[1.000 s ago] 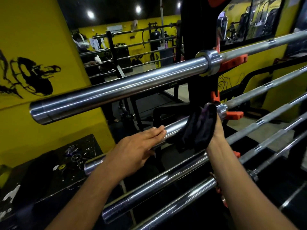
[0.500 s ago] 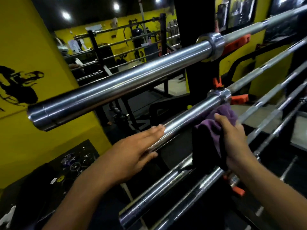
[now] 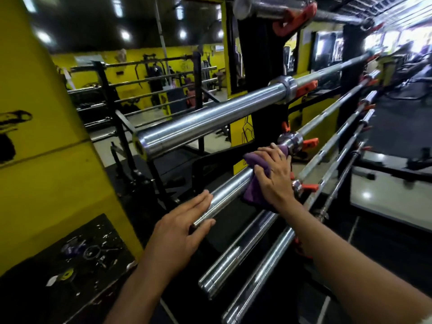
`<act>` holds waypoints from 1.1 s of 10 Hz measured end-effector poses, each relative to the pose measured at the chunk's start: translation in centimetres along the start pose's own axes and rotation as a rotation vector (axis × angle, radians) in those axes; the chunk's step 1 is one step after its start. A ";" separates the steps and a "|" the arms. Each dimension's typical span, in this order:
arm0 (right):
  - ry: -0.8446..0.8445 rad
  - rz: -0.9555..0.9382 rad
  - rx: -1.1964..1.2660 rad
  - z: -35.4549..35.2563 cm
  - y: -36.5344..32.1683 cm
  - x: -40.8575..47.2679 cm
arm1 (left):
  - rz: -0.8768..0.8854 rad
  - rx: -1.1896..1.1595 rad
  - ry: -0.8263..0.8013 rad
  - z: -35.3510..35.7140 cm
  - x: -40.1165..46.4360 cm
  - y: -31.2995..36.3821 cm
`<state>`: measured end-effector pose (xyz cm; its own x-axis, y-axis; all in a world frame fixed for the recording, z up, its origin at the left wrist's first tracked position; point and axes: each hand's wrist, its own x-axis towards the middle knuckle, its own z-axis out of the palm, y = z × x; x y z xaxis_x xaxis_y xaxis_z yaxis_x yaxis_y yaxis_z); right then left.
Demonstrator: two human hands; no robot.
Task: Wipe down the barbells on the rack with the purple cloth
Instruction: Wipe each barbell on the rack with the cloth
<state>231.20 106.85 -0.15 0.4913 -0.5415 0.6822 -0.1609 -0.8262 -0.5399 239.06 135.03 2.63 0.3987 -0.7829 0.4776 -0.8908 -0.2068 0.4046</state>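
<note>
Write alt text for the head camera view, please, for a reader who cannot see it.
A right hand presses a purple cloth around a chrome barbell sleeve on a rack, near its collar. The left hand rests flat-fingered on the sleeve's near end; more barbells lie above and below, beside a yellow wall.

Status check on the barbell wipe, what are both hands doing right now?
Right hand grips purple cloth on the barbell sleeve. Left hand flat, steadying the sleeve's end. Nothing blocking the sleeve.
</note>
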 end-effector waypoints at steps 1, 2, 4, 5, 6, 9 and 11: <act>0.118 0.148 0.233 0.3 -2.1 -0.9 | 0.008 -0.039 0.040 0.1 0.0 -0.3; 0.243 0.253 0.601 0.5 -3.2 -2.7 | 0.010 -0.056 0.038 0.2 -0.1 -0.4; 0.530 1.093 1.295 0.2 -5.5 -1.0 | 0.013 -0.056 0.039 0.2 0.0 -0.5; 0.505 1.177 1.305 1.1 -4.3 1.0 | 0.034 -0.055 0.026 0.0 0.0 -0.4; 0.435 1.125 1.363 1.7 -5.9 -0.6 | 0.040 -0.063 0.037 -0.1 0.0 -0.3; 0.264 1.189 1.273 3.3 -2.8 0.2 | 0.040 -0.044 0.039 -0.1 0.0 -0.2; 0.087 1.236 1.337 3.2 -5.0 -2.2 | 0.077 -0.022 0.024 -0.2 0.0 -0.3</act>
<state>233.70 112.63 -0.56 0.5876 -0.7181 -0.3729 0.3814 0.6523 -0.6550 239.38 135.16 2.67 0.3349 -0.7816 0.5263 -0.9141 -0.1339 0.3827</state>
